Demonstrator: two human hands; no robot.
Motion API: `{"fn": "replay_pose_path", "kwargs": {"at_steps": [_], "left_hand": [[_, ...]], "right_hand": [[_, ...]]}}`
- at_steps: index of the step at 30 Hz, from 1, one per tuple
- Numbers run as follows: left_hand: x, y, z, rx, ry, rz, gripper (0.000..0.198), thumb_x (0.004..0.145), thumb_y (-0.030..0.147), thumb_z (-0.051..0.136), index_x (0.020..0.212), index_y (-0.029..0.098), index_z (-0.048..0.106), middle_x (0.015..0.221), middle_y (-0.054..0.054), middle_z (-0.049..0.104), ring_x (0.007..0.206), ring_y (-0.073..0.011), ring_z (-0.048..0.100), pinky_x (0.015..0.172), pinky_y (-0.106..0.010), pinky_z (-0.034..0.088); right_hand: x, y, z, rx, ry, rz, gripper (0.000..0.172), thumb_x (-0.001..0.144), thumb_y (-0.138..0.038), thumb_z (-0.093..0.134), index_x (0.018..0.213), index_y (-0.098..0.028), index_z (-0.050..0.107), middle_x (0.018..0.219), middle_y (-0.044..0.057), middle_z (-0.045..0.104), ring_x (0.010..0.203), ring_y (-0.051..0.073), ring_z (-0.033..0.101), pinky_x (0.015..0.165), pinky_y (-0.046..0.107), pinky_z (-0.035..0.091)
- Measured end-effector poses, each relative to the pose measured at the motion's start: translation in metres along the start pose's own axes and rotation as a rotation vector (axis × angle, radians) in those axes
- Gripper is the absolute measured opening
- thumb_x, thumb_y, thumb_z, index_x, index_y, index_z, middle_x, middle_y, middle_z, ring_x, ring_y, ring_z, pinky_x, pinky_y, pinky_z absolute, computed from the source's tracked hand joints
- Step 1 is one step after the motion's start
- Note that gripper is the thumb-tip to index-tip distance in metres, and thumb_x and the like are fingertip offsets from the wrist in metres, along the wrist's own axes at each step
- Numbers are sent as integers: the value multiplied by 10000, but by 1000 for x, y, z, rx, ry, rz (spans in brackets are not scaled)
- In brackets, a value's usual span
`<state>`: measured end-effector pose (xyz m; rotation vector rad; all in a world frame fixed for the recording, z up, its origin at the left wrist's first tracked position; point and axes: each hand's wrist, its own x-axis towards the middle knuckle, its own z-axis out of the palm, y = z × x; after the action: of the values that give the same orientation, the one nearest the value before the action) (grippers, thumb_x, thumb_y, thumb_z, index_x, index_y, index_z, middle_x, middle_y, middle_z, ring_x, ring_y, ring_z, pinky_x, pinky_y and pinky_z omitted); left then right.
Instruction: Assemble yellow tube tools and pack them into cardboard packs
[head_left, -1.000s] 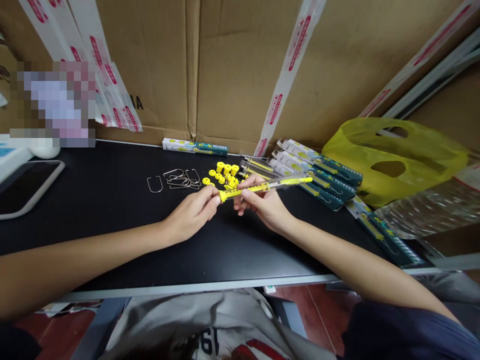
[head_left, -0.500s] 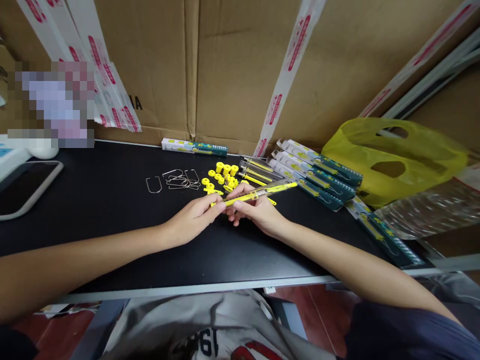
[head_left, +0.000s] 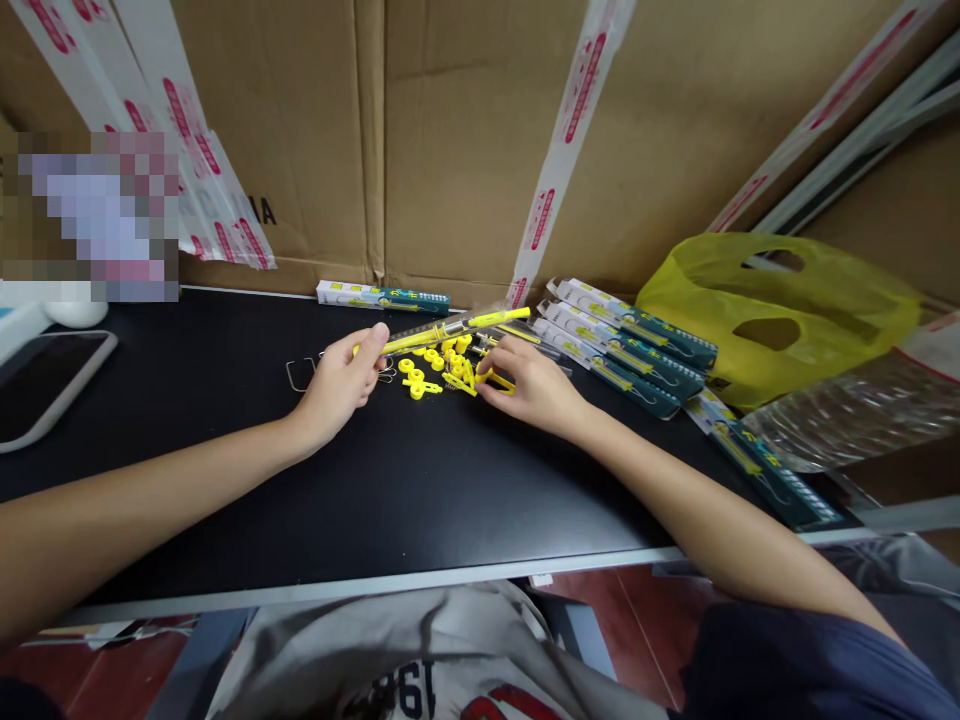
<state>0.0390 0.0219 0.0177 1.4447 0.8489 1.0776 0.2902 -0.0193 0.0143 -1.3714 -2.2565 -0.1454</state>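
Observation:
My left hand (head_left: 339, 388) is closed around the lower end of a clear tubular spring scale (head_left: 459, 326) with yellow parts inside. The tube slants up to the right, above the table. My right hand (head_left: 534, 388) is low over the tabletop, thumb and fingertips curled around a small yellow plastic piece (head_left: 498, 380); its far end is hidden by the fingers. Loose yellow caps and clips (head_left: 433, 362) lie just left of these fingertips. Bent wire hooks (head_left: 300, 374) are partly covered by my left hand. Behind my right hand lie more clear tubes (head_left: 551, 348).
Printed boxes (head_left: 637, 345) are stacked at the right, with another box (head_left: 765, 465) nearer the edge. One more box (head_left: 382, 298) lies against the cardboard (head_left: 465, 150). A yellow plastic bag (head_left: 810, 330) sits at far right, a phone (head_left: 52, 385) at far left.
My right hand has let go of the spring scale and moved down to the yellow parts. My left hand has carried the scale left and up.

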Motion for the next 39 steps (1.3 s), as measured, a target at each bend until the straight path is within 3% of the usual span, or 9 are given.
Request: {"fn": "replay_pose_path", "kwargs": {"at_steps": [6,11,17,25,29,32,36,39], "left_hand": [[-1,-6,2,32,-22,-18,376,905,468,484,661,188,425,484,94,261,369,-34,202,325,-139,160],[-1,-7,2,48,-20,-44,386,907,451,482,634,186,415,471,96,257,357,-30,206,323,-139,161],[-1,-8,4,71,-12,-47,376,904,429,488,628,182,421,466,96,281,355,-29,226,323,-135,179],[-2,-12,4,133,-38,-29,407,901,473,472,618,183,432,441,91,289,352,-35,242,336,-148,198],[-2,-12,3,147,-42,-15,414,904,479,462,610,190,421,434,90,281,353,-43,247,340,-160,202],[-1,-11,0,162,-40,7,418,905,485,453,608,194,419,432,86,283,352,-49,252,343,-170,206],[5,-11,-6,207,-8,58,411,892,493,465,615,193,425,453,73,323,361,-53,271,349,-180,214],[12,-12,-11,231,34,89,401,887,481,471,614,192,420,471,69,338,371,-52,276,353,-182,211]], "right_hand": [[2,-8,12,-184,-67,-224,265,894,-256,556,1139,-175,618,935,98,579,846,232,532,745,347,450],[5,-6,21,-283,-38,-292,228,919,-236,524,1085,-184,670,887,93,595,813,225,536,705,330,431],[5,-1,24,-282,-35,-255,169,923,-243,526,975,-182,675,906,91,652,830,230,578,720,327,435],[-1,0,18,-221,8,-232,188,911,-270,539,993,-157,665,935,120,703,849,257,640,725,357,483],[-1,-4,11,13,102,-155,144,882,-271,562,931,-180,663,946,102,695,849,237,642,751,366,506],[1,-5,6,404,158,56,123,845,-305,607,888,-190,610,883,71,671,718,182,631,608,303,508],[6,-3,0,993,178,299,284,758,-376,706,863,-216,496,726,0,633,648,150,625,499,237,486],[9,-3,-7,1156,203,364,288,714,-336,744,831,-205,515,684,-25,611,593,110,580,501,217,482]]}}
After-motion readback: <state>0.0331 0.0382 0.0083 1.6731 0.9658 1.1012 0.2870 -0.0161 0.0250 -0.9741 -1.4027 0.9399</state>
